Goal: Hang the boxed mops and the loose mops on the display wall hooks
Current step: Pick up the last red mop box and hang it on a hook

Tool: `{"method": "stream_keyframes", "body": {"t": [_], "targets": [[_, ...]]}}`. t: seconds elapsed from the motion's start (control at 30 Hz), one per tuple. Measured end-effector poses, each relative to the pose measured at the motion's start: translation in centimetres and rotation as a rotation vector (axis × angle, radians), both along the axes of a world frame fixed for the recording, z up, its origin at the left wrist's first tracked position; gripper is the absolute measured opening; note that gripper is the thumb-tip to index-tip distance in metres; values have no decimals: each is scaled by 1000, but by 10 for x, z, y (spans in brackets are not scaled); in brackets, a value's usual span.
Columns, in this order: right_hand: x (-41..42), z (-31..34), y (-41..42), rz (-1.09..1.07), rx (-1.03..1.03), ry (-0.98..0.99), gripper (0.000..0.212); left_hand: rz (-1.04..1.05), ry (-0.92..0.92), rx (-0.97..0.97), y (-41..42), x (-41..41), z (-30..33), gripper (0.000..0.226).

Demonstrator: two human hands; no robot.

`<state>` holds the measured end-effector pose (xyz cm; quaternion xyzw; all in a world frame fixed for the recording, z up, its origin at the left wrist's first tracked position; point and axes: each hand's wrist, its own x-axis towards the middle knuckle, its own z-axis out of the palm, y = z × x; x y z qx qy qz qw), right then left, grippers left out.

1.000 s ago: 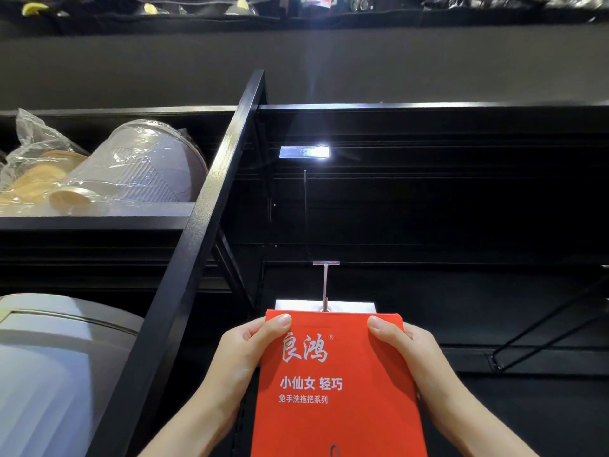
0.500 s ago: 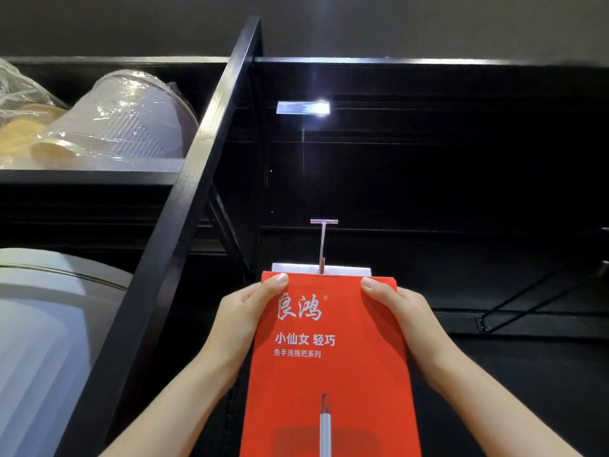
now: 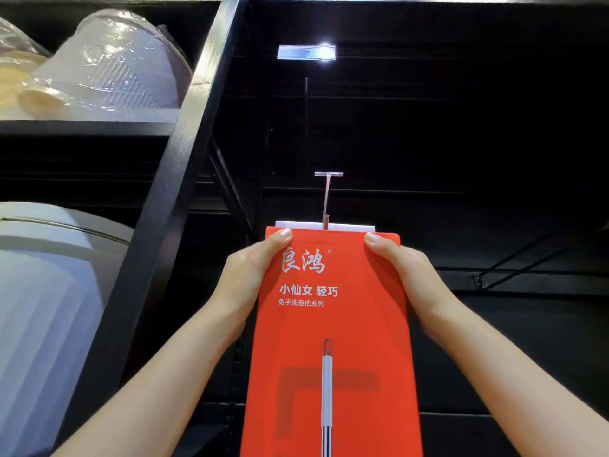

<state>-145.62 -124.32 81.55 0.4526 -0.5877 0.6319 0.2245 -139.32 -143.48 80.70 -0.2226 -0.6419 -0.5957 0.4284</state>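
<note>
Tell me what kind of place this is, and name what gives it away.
Most likely a shop's housewares aisle. A metal display hook juts from a dark wall panel, a red retail mop box is held up to it, and plastic-wrapped bins sit on a black shelf to the left.

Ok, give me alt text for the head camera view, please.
Two hands, left hand and right hand, grip the top corners of a red mop box at a metal wall hook on a black display wall. Plastic-wrapped bins sit on shelves left.
</note>
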Motion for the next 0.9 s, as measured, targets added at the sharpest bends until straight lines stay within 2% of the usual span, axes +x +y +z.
{"method": "stream_keyframes", "body": {"t": [0.2, 0.33, 0.57, 0.7, 0.9], "targets": [[7, -9, 1, 37, 14, -78, 39, -1, -17, -13, 4, 8, -9, 35], [11, -37, 3, 84, 42, -145, 39, -18, -55, -42, 4, 10, -31, 40], [13, -101, -1, 115, 91, -130, 52, 12, -81, -64, 7, 11, -83, 38], [13, -109, -4, 148, 79, -111, 50, -16, -96, -23, 6, 10, -88, 28], [9, -113, -4, 181, 55, -90, 49, 3, -100, -4, 11, 10, -88, 28]]}}
